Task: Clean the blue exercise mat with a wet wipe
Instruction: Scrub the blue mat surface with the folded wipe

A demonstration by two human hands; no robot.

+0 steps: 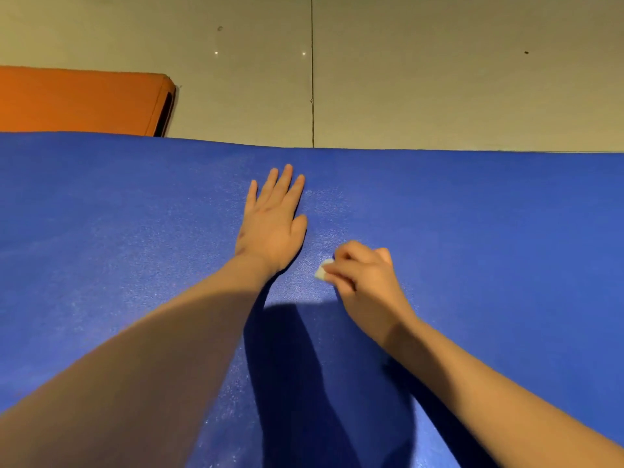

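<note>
Blue mat (472,231) across pale floor (439,79), orange pad (74,99) beyond.

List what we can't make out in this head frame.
1. wet wipe: head view, mostly buried under the curled fingers of the right hand; only a pale corner shows.
2. blue mat: head view, cut off by the left, right and bottom edges; the left forearm covers part.
3. orange pad: head view, cut by the left edge; the blue mat hides its near side.

Left hand (271,221) on exercise mat (506,231), right hand (363,282) with wipe (320,271) beside it; pad (77,103) behind, left.
</note>
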